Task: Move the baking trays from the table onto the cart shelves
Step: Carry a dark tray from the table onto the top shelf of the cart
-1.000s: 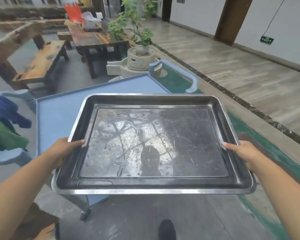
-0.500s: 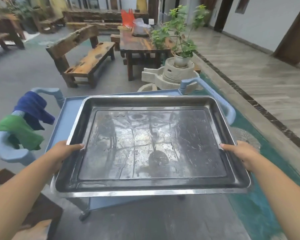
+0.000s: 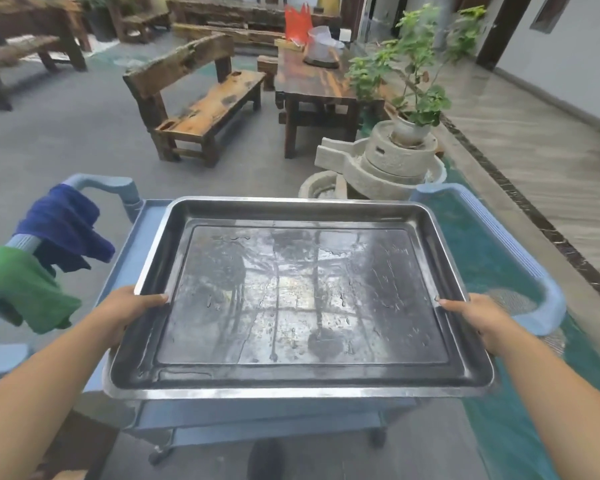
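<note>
A large, wet metal baking tray is held level over the top shelf of a blue cart. My left hand grips the tray's left rim, thumb on top. On the opposite rim my right hand grips the same way. The tray covers most of the cart's top, and its near edge overhangs the cart's front. Whether the tray touches the shelf cannot be told. A lower shelf shows beneath the tray.
A blue cloth and a green cloth hang on the cart's left handle; the right handle is bare. Beyond the cart stand a stone mill with a potted plant, a wooden bench and a wooden table.
The view has swung left and squared up with the cart. The tray, still held by both hands, now lies centred over the cart's top shelf instead of at an angle to it.
</note>
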### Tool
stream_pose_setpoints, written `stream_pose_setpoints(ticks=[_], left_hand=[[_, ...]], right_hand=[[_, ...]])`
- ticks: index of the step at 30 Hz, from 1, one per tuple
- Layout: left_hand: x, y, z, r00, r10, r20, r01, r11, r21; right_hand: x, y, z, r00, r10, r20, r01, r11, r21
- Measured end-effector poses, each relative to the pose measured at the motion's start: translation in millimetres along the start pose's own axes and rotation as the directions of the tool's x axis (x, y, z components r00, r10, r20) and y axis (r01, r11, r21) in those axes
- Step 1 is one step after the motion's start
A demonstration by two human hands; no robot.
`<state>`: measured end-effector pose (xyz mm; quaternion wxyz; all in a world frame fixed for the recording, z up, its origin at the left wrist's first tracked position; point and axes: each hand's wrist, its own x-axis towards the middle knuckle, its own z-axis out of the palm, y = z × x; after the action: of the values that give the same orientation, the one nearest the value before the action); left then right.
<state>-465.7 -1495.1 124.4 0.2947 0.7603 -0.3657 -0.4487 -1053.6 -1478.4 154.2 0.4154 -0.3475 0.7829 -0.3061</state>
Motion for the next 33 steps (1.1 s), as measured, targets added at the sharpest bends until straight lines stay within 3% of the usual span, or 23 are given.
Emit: stream_pose_setpoints(ticks=[7, 19, 28, 33], left_hand=[[64.3, 31.5, 6.4, 0.999, -0.043, -0.007, 0.043, 0.999, 0.01], [99.5, 12.0, 27.4, 0.984, -0.143, -0.109, 0.147, 0.989, 0.028], [111.7, -9.5, 32.3, 0.977, -0.029, -0.212, 0.053, 0.993, 0.106], [107.3, -15.8, 39.4, 0.955, 0.092, -0.281, -0.019, 0.967, 0.252]], right_hand=[[62.4, -29.7, 29.3, 0.998, 0.058, -0.016, -0.058, 0.997, -0.047], [123.8, -20.1, 62.4, 0.993, 0.116, 0.004, -0.116, 0.99, -0.082], [135.3, 0.4, 73.0, 0.998, 0.03, -0.05, -0.038, 0.987, -0.155], [135.3, 6.6, 79.5, 0.988, -0.098, -0.117, 0.055, 0.944, -0.325]])
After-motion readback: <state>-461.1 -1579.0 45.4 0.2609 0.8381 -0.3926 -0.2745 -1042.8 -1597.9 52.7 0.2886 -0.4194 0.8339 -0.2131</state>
